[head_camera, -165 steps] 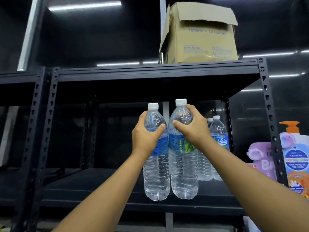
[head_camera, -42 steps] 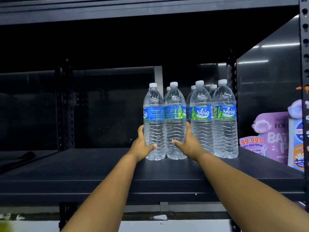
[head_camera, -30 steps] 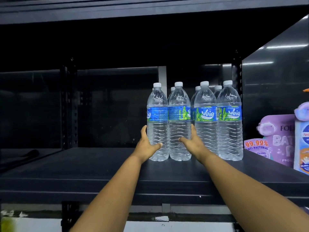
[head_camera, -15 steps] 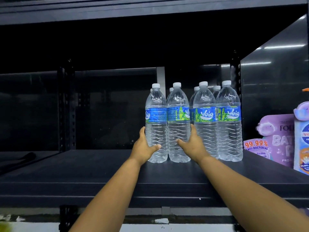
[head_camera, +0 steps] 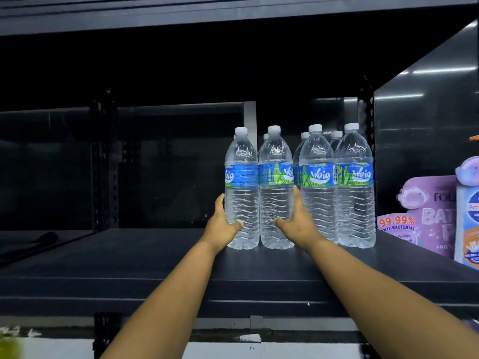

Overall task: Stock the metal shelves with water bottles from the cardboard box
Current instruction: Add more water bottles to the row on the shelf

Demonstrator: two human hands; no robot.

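The left hand [head_camera: 220, 228] is cupping the lower body of the leftmost front bottle [head_camera: 241, 189], its thumb lying across the front and its fingers wrapping the far left side. The right hand [head_camera: 298, 224] is holding the second front bottle [head_camera: 275, 187] low down, thumb stretching across the front and fingers reaching up along the bottle's right flank, into the gap beside the third front bottle [head_camera: 317, 185]. Both held bottles are standing upright on the dark metal shelf [head_camera: 155, 255], side by side and touching. To their right, the third bottle and a fourth front bottle [head_camera: 354, 185] are completing the front row. White caps of further bottles [head_camera: 336, 134] are showing behind it. Right of the shelf's side panel [head_camera: 425, 125], purple product packs [head_camera: 427, 211] are standing, printed "99.99% anti-bacterial". The upper shelf [head_camera: 233, 14] is crossing the top of the view.
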